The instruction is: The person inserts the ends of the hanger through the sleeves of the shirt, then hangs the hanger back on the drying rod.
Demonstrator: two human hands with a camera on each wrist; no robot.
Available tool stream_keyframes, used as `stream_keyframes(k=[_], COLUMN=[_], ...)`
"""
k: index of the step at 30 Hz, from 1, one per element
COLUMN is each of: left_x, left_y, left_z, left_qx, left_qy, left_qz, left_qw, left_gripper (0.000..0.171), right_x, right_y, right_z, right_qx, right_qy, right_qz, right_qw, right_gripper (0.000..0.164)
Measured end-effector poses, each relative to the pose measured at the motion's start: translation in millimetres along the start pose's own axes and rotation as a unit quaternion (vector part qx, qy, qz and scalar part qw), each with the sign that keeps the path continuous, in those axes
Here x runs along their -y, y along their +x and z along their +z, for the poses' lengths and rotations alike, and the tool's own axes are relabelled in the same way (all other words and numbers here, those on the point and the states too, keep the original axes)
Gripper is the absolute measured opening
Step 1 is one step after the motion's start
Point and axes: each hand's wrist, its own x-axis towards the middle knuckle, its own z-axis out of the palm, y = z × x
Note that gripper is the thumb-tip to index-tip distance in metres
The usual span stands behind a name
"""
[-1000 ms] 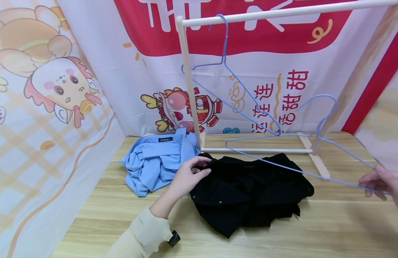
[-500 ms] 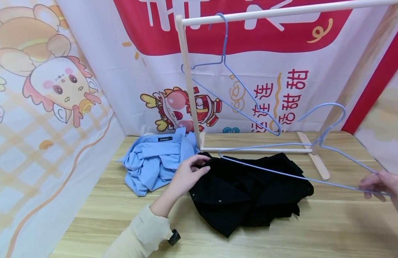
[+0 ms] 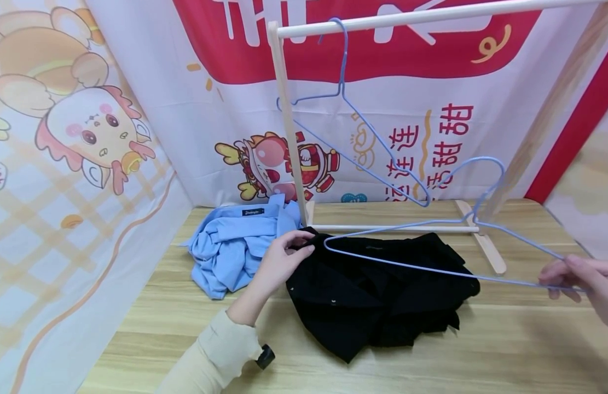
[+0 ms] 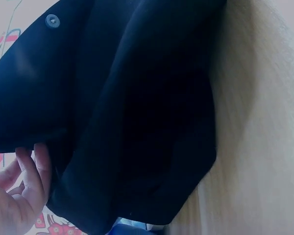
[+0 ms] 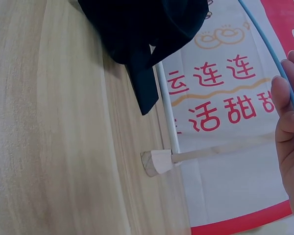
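A crumpled black shirt (image 3: 382,306) with small buttons lies on the table. My left hand (image 3: 281,260) pinches its upper left edge between thumb and fingers, lifting it slightly; in the left wrist view the left hand (image 4: 19,196) holds the cloth below a round button (image 4: 52,20). At the right, my right hand (image 3: 582,279) grips one end of a blue wire hanger (image 3: 407,263). The hanger's free end reaches over the shirt, close to the left fingers, with its hook up. Whether it touches the cloth I cannot tell. Right-wrist view: the right hand (image 5: 291,107) holds the blue wire (image 5: 267,41).
Behind the shirt stands a wooden rack (image 3: 289,126); a second blue hanger (image 3: 342,71) hangs from its top rail (image 3: 412,17). A bunched light-blue shirt (image 3: 230,241) lies left of the black one. Printed cloth (image 3: 225,115) lines the back and sides.
The right hand has moved the hanger leftward, bringing its free end nearer the left hand. The left hand keeps its pinch on the black shirt and has shifted slightly up and left.
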Motion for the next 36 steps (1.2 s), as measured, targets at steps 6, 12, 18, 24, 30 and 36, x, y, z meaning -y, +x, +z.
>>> stream_keyframes(k=[6,12,18,24,30,36], left_x=[-6.3,-14.2,-19.8,-24.2,-27.3,-25.7], left_y=[0.0,-0.6,-3.6,-5.5,-7.2,-8.7], left_z=[-1.6,-3.1,-5.7,-6.4,-6.0,-5.1], left_qx=[-0.061,-0.083,-0.072,-0.068,-0.070,-0.069], left_qy=[-0.072,-0.096,-0.098,-0.117,-0.131,-0.120], left_qz=[0.029,0.038,0.040,0.046,0.046,0.051], left_qw=[0.9951,0.9912,0.9918,0.9897,0.9878,0.9890], left_gripper=[0.020,0.019,0.021,0.022,0.021,0.021], right_x=[-0.6,-2.1,-0.7,-0.4,1.0,0.4], right_y=[3.6,2.0,3.1,9.1,16.4,24.7], right_z=[4.9,9.8,13.4,22.3,29.3,33.6], right_qx=[-0.016,-0.025,-0.016,-0.028,-0.028,-0.024], right_qy=[-0.001,-0.020,-0.064,-0.092,-0.133,-0.149], right_qz=[0.013,0.024,0.052,0.057,0.083,0.102], right_qw=[1.000,0.999,0.996,0.994,0.987,0.983], right_gripper=[0.060,0.058,0.057,0.053,0.051,0.049])
